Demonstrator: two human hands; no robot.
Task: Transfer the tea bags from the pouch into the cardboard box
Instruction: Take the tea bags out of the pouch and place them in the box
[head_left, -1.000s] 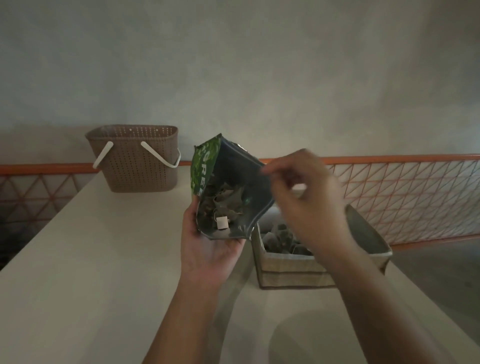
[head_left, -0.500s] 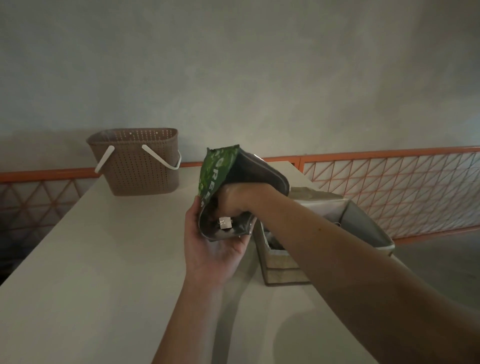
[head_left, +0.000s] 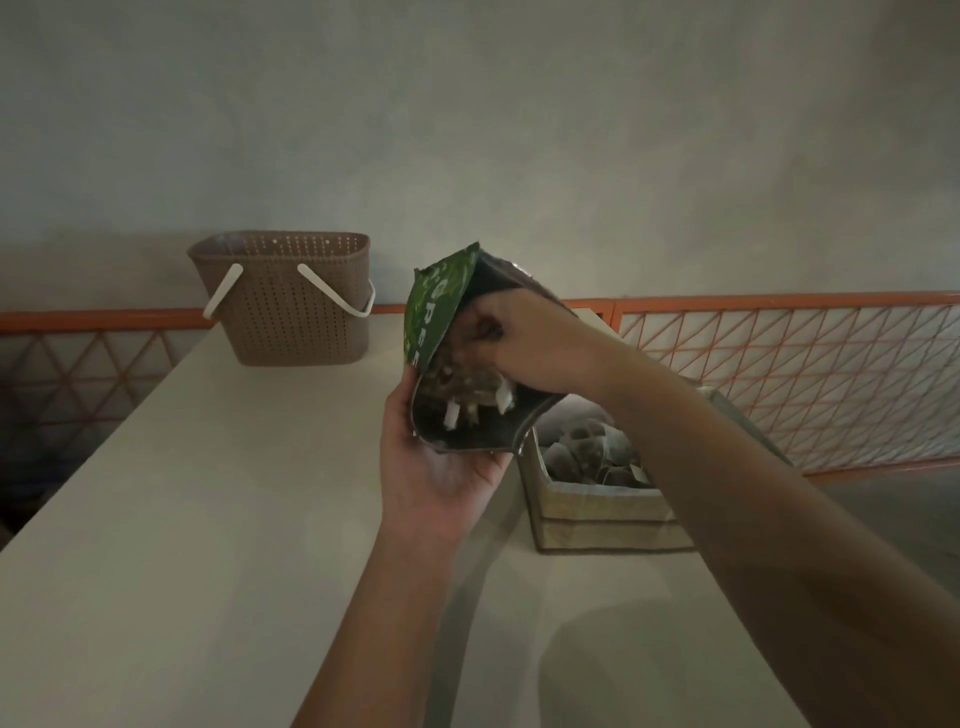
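Tea bags (head_left: 470, 397) sat in the green pouch (head_left: 436, 306) at frame centre, cradled from below by the left hand (head_left: 441, 467). The right hand (head_left: 524, 345), fingers curled inside, seemingly pinched some; they looked light, flimsy. The cardboard box (head_left: 597, 519) waited lower right.

Dim, murky indoor light with a grey-green cast. Soft shadows of the arms fall on the pale table (head_left: 156, 545) below them. The wall (head_left: 467, 130) looks grainy. Wide-angle bending curves the orange railing (head_left: 779, 300). No glare.
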